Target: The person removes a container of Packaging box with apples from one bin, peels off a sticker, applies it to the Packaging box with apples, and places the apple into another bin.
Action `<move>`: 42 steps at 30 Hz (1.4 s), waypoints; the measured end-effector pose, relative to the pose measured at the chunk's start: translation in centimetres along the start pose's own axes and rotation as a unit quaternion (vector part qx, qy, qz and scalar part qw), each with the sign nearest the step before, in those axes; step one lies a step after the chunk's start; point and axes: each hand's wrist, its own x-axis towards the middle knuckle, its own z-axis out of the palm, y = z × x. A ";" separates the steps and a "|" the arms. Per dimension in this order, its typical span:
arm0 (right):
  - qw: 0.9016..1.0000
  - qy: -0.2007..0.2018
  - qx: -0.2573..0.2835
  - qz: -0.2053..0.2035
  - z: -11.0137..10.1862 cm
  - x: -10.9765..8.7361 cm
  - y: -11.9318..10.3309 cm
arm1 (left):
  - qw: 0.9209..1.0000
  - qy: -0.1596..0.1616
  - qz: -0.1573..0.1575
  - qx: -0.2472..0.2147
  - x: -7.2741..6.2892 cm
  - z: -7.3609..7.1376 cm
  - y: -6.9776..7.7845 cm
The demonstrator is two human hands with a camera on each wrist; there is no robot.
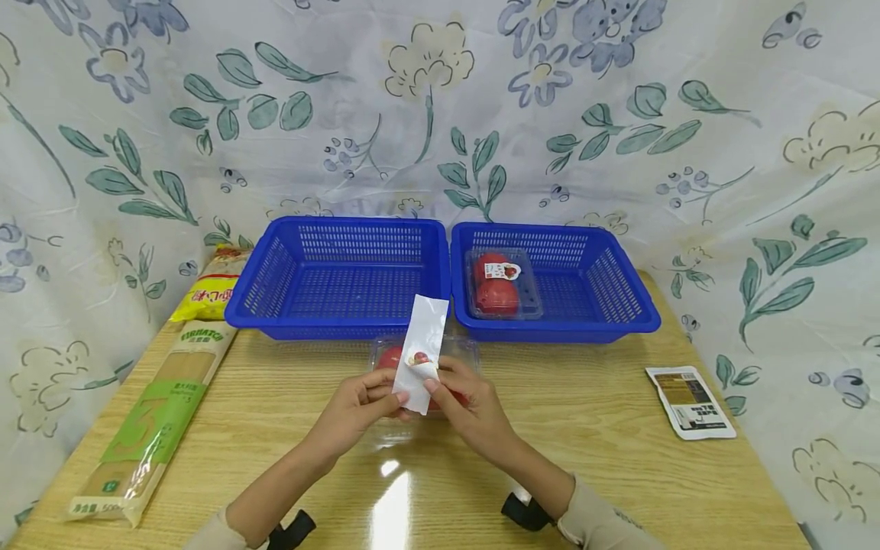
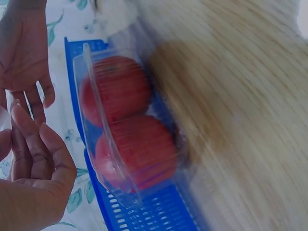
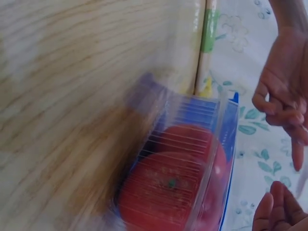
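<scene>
My left hand pinches the lower end of a white label strip between thumb and fingers. On the strip is a sticker printed with a red fruit picture, its lower edge curled up. My right hand pinches at that curled edge with the thumb, its fingers behind the strip. Under both hands a clear plastic box stands on the table, partly hidden by them. Through its ribbed wall two tomatoes show in the left wrist view, and again the tomatoes in the right wrist view.
Two blue baskets stand side by side behind: the left basket, and the right basket with a labelled box of tomatoes. Leftward lie a pack of noodles and a yellow bag. A white pouch lies at right.
</scene>
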 end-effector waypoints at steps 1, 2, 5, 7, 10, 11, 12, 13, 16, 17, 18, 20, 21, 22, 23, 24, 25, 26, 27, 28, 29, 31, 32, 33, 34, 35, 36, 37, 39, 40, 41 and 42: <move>1.000 0.004 0.000 0.001 -0.1 0.1 0.1 | 1.000 0.004 0.000 0.001 -0.1 -0.1 0.0; 1.000 0.008 -0.005 0.000 -0.2 0.2 0.2 | 1.000 0.008 -0.002 0.004 -0.2 -0.2 -0.1; 1.000 0.021 -0.006 0.005 -0.6 0.3 0.3 | 1.000 0.025 -0.009 0.010 -0.5 -0.6 -0.3; 1.000 0.027 -0.004 0.012 -0.9 0.4 0.2 | 0.999 0.038 -0.018 0.015 -0.7 -1.0 -0.4; 0.999 0.033 0.003 0.020 -1.2 0.5 0.1 | 0.998 0.058 -0.031 0.016 -1.2 -1.7 -0.7; 0.999 0.035 0.002 0.020 -1.2 0.5 0.0 | 0.997 0.066 -0.035 0.017 -1.3 -1.9 -0.8; 0.999 0.036 0.000 0.017 -1.3 0.5 0.0 | 0.997 0.073 -0.037 0.016 -1.5 -2.1 -0.9; 0.999 0.037 -0.001 0.013 -1.3 0.5 0.1 | 0.996 0.081 -0.040 0.014 -1.8 -2.4 -1.0; 0.999 0.041 -0.028 -0.019 -1.4 0.4 0.5 | 0.992 0.115 -0.058 0.013 -2.8 -3.1 -1.3; 0.998 0.042 -0.039 -0.030 -1.4 0.3 0.7 | 0.989 0.128 -0.068 0.016 -3.2 -3.4 -1.4; 0.997 0.043 -0.049 -0.039 -1.4 0.3 0.9 | 0.987 0.138 -0.080 0.017 -3.7 -3.6 -1.5; 0.995 0.046 -0.074 -0.053 -1.5 0.1 1.3 | 0.982 0.157 -0.106 0.021 -4.7 -4.1 -1.6; 0.994 0.047 -0.081 -0.057 -1.5 0.1 1.4 | 0.980 0.160 -0.116 0.024 -5.1 -4.4 -1.7; 0.994 0.048 -0.086 -0.055 -1.5 0.0 1.5 | 0.977 0.166 -0.129 0.026 -5.5 -4.7 -1.9; 0.993 0.049 -0.093 -0.054 -1.6 0.0 1.6 | 0.975 0.170 -0.142 0.028 -5.7 -4.9 -2.0; 0.993 0.051 -0.099 -0.050 -1.7 -0.1 1.7 | 0.973 0.172 -0.153 0.029 -5.9 -5.2 -2.2; 0.992 0.051 -0.105 -0.048 -1.7 -0.1 1.8 | 0.971 0.173 -0.162 0.030 -6.0 -5.4 -2.4; 0.992 0.052 -0.107 -0.044 -1.8 -0.1 1.9 | 0.969 0.174 -0.171 0.031 -5.9 -5.7 -2.6; 0.992 0.052 -0.110 -0.042 -1.8 -0.1 2.0 | 0.968 0.174 -0.180 0.032 -5.8 -6.0 -2.8; 0.991 0.052 -0.114 -0.040 -1.9 -0.1 2.1 | 0.967 0.173 -0.186 0.034 -5.6 -6.2 -2.9; 0.991 0.052 -0.117 -0.037 -1.9 0.0 2.1 | 0.965 0.173 -0.193 0.036 -5.3 -6.4 -3.1; 0.991 0.051 -0.120 -0.032 -2.0 0.0 2.2 | 0.965 0.169 -0.198 0.040 -4.6 -6.8 -3.4; 0.991 0.051 -0.122 -0.030 -2.0 0.0 2.3 | 0.964 0.168 -0.200 0.044 -4.3 -6.9 -3.5; 0.990 0.050 -0.125 -0.030 -2.0 0.0 2.3 | 0.964 0.167 -0.202 0.047 -3.9 -7.0 -3.7; 0.990 0.049 -0.129 -0.031 -2.0 0.0 2.3 | 0.964 0.166 -0.201 0.050 -3.5 -7.0 -3.9; 0.990 0.048 -0.133 -0.031 -2.0 0.0 2.4 | 0.963 0.167 -0.203 0.053 -3.2 -7.0 -4.0; 0.989 0.046 -0.138 -0.031 -2.0 -0.1 2.4 | 0.963 0.166 -0.205 0.056 -2.9 -6.9 -4.2; 0.988 0.045 -0.143 -0.034 -2.0 -0.1 2.4 | 0.964 0.162 -0.203 0.058 -2.7 -6.8 -4.4; 0.987 0.043 -0.152 -0.036 -1.9 -0.2 2.4 | 0.962 0.164 -0.209 0.058 -2.2 -6.5 -4.7; 0.986 0.043 -0.157 -0.038 -1.9 -0.3 2.4 | 0.962 0.162 -0.211 0.057 -2.1 -6.3 -4.8; 0.985 0.043 -0.161 -0.036 -1.9 -0.3 2.4 | 0.962 0.161 -0.215 0.054 -2.0 -6.2 -4.9; 0.985 0.044 -0.163 -0.036 -1.9 -0.4 2.3 | 0.963 0.157 -0.216 0.049 -2.0 -6.1 -5.0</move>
